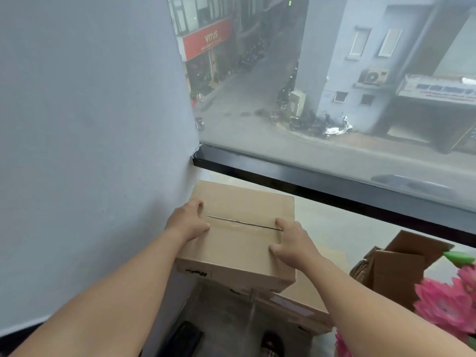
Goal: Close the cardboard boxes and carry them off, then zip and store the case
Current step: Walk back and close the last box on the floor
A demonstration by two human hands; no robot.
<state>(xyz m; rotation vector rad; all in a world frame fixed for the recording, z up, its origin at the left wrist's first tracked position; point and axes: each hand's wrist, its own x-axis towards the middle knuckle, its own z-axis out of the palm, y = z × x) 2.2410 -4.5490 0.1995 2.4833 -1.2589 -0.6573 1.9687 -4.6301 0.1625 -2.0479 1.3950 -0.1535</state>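
Note:
A closed brown cardboard box [239, 238] sits on top of a second, lower cardboard box [304, 305] in the corner by the wall. Its top flaps meet along a thin seam. My left hand [189, 221] grips the box's left edge, fingers curled over the top. My right hand [291, 243] clasps its right edge, thumb on the top face. A third cardboard box [396, 264] stands open to the right, its flaps up. No case is in view.
A grey wall [90, 150] rises directly left of the boxes. A large window with a black frame [309, 184] runs behind them, above a pale floor ledge. Pink artificial flowers [443, 305] crowd the lower right. A foot in a sandal [270, 343] shows below.

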